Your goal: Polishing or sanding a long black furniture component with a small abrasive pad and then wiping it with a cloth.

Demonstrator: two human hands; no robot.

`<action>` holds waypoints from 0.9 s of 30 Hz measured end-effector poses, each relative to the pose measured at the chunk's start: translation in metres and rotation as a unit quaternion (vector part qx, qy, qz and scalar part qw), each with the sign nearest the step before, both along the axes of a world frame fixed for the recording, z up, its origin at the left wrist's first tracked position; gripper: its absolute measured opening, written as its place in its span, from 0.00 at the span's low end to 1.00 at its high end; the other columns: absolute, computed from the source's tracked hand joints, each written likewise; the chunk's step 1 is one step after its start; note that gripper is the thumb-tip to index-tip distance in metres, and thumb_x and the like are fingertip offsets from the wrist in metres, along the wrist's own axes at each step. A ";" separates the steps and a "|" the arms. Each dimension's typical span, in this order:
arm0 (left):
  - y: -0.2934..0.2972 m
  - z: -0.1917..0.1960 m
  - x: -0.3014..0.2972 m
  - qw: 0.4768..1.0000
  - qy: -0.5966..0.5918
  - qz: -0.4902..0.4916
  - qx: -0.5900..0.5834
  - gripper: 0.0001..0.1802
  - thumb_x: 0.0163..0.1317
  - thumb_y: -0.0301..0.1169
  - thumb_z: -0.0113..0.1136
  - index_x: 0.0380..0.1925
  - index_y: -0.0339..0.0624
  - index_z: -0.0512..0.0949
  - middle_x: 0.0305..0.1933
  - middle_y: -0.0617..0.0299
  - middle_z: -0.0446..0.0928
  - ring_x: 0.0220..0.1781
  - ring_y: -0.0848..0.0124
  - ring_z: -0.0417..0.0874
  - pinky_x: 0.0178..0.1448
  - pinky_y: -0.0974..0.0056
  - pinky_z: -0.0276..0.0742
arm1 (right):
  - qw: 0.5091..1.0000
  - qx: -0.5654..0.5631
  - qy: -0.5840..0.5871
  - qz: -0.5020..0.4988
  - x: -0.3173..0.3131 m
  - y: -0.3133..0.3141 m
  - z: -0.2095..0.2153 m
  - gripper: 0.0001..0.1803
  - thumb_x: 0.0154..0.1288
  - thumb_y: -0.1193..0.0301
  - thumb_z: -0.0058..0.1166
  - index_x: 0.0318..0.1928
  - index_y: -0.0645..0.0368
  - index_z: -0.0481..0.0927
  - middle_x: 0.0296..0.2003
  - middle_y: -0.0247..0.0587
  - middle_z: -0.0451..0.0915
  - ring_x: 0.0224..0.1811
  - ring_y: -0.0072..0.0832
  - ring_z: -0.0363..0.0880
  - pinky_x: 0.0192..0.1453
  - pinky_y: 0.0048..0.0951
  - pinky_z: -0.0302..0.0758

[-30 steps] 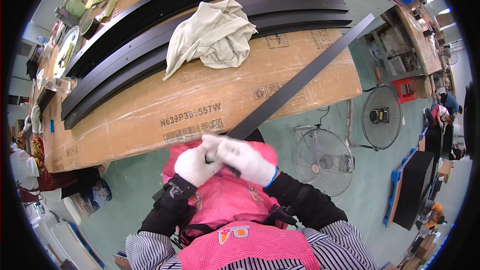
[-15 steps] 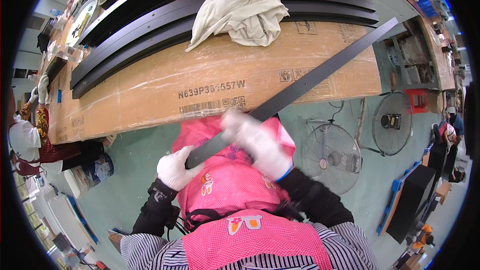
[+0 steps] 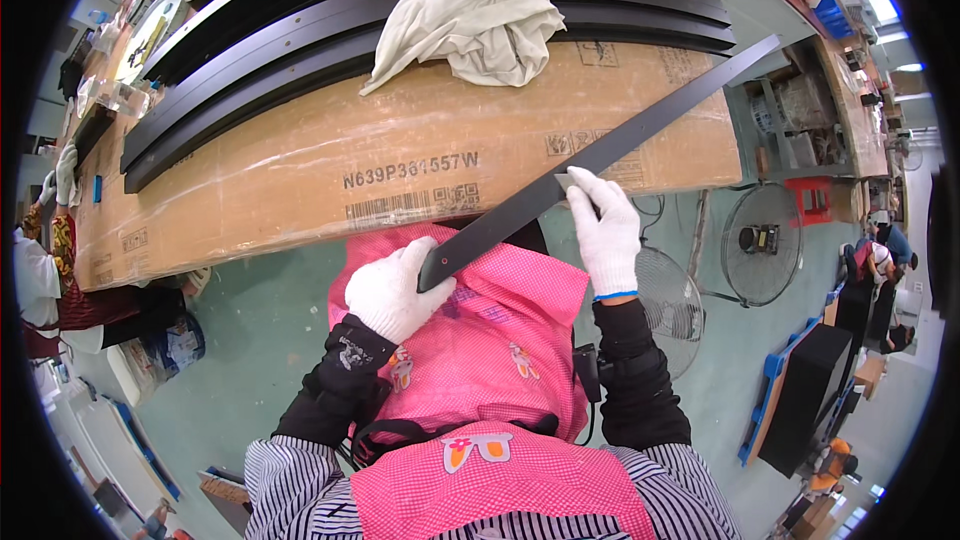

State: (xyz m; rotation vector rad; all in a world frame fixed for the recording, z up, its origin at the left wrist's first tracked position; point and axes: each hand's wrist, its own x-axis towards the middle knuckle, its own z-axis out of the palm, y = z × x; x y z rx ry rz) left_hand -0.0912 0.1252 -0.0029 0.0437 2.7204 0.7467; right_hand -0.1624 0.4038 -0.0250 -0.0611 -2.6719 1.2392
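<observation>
A long, flat black strip (image 3: 600,155) with small holes slants from in front of my pink checked apron up over the far right edge of the table. My left hand (image 3: 390,290), in a white knitted glove, is closed around its near end. My right hand (image 3: 607,235), gloved the same way, is beside the strip's middle. Its thumb and fingers pinch a small, flat greyish piece (image 3: 563,183) at the strip's edge; what it is made of cannot be told.
Cardboard (image 3: 290,180) under clear film covers the table. Several black profiles (image 3: 300,40) lie along its back, with a crumpled off-white cloth (image 3: 470,20) on them. Floor fans (image 3: 765,240) stand at the right. Another person's gloved hand (image 3: 66,175) is at the far left.
My right hand has moved right and up along the strip, away from my left hand. The left hand, still on the near end, has shifted slightly right and up.
</observation>
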 end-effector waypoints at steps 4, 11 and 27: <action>-0.013 0.002 0.012 1.000 0.021 -0.001 -0.002 0.34 0.58 0.48 0.74 0.63 0.50 0.78 0.51 0.53 0.88 0.48 0.53 0.91 0.51 0.52 0.86 | 0.996 0.047 -0.035 0.065 0.014 -0.016 0.005 0.14 0.71 0.71 0.65 0.56 0.52 0.89 0.34 0.41 0.81 0.35 0.34 0.83 0.43 0.33 0.79; -0.045 0.007 0.044 0.999 0.036 0.016 -0.005 0.36 0.56 0.43 0.76 0.65 0.50 0.78 0.51 0.54 0.87 0.49 0.54 0.90 0.52 0.54 0.86 | 0.993 0.045 -0.068 0.081 0.008 -0.007 0.003 0.14 0.72 0.72 0.63 0.56 0.56 0.89 0.36 0.43 0.82 0.36 0.35 0.83 0.44 0.32 0.79; -0.048 -0.010 0.052 0.990 0.086 0.045 0.098 0.34 0.58 0.42 0.77 0.65 0.52 0.80 0.53 0.53 0.88 0.51 0.54 0.91 0.54 0.55 0.87 | 0.996 0.021 0.077 0.041 0.011 -0.030 0.007 0.10 0.74 0.73 0.60 0.51 0.57 0.90 0.41 0.45 0.87 0.41 0.38 0.87 0.48 0.34 0.82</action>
